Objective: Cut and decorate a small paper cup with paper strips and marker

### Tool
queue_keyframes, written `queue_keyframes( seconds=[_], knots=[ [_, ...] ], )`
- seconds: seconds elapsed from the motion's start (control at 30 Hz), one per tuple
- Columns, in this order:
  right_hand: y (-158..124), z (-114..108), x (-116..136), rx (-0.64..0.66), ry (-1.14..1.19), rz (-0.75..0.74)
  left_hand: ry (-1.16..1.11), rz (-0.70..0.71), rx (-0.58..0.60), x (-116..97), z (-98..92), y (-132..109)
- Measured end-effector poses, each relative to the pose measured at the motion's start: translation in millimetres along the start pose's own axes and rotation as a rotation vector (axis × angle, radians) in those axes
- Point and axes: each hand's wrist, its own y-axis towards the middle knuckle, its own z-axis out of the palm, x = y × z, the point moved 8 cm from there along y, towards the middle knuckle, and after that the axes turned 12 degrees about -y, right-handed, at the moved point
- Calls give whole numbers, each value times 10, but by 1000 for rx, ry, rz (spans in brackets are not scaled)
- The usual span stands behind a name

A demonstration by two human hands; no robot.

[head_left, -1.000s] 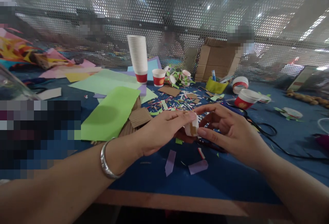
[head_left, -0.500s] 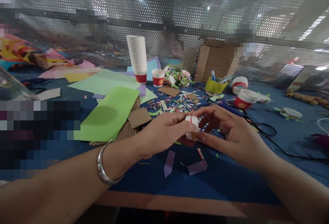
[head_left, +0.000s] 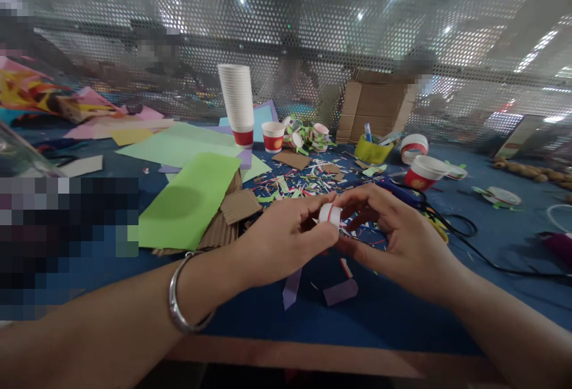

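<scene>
Two purple paper scraps (head_left: 340, 292): flat on the blue tabletop (head_left: 379, 326), close to its near edge.
Left hand (head_left: 281, 240): thumb and fingers pinch a small white paper band (head_left: 329, 215).
White paper band: between the two hands, short and curved, plain white with a thin red line down its side.
Right hand (head_left: 397, 237): loosely curled, thumb and forefinger well parted, fingertips at the band; I cannot tell whether they grip it.
Paper shreds (head_left: 308, 177): strewn beyond the hands, white, green and red.
Tilted paper cup (head_left: 419, 176): red and white, past the right hand, contents hidden.
Yellow-green holder (head_left: 374, 152): a blue pen (head_left: 368, 131) stands in it, other slim items leaning over the rim.
Upright paper cup (head_left: 273, 139): single, inside hidden.
Cup stack (head_left: 238, 100): many white cups nested, red showing on the lowest, leaning left.
Cardboard (head_left: 373, 106): creased, standing before a perforated screen (head_left: 286, 13).
</scene>
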Motion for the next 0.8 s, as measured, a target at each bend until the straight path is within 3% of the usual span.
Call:
queue_keyframes(
  seconds=[0.4,0.5,0.63,0.8],
  knots=[
    [0,-26,30,-56,-28,2,223,16,-19,-59,8,-105],
    [-11,-45,44,-65,26,1,29,-65,1,-20,41,-114],
    [-22,-76,58,-76,48,4,-398,-140,103,90,152,-66],
    [-21,-108,22,-81,36,53,-730,-197,11,183,128,25]
  ],
)
